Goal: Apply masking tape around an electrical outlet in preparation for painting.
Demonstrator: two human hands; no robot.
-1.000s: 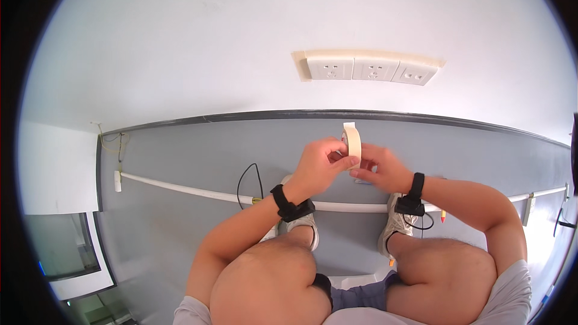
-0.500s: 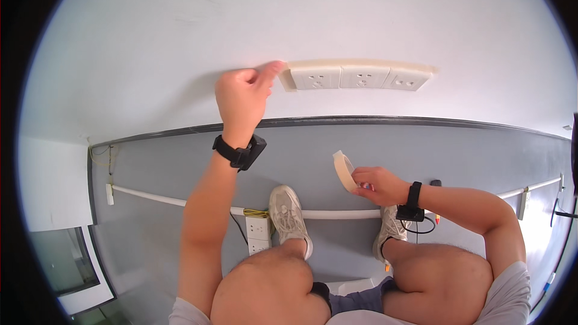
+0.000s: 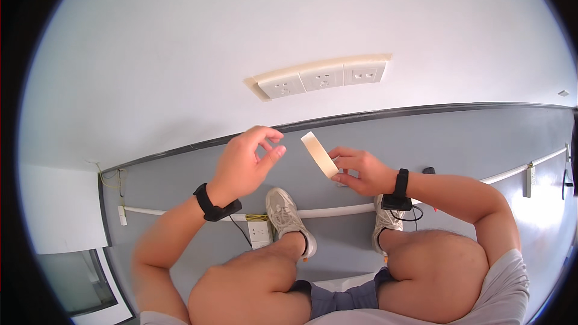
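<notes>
A roll of masking tape [image 3: 321, 155], cream coloured, is pinched at its lower right side by my right hand [image 3: 361, 171]. Across a small gap to its left, my left hand [image 3: 250, 159] holds nothing; the thumb and fingers are curved and apart. On the white wall above both hands sits a row of three white socket plates [image 3: 323, 78]. Cream masking tape strips [image 3: 257, 89] run along the top edge of the row and down its left end. Each wrist wears a black strap with a small box.
A dark skirting strip [image 3: 361, 117] divides the wall from the grey floor. A white cable cover [image 3: 328, 212] crosses the floor by my shoes [image 3: 286, 216]. Beside the left shoe stands a white socket box [image 3: 260, 233] with a cable. A glass-fronted opening [image 3: 75, 283] lies at lower left.
My left hand has come away from the left end of the socket row, down toward the tape roll, and its fingers have spread. The view has turned slightly.
</notes>
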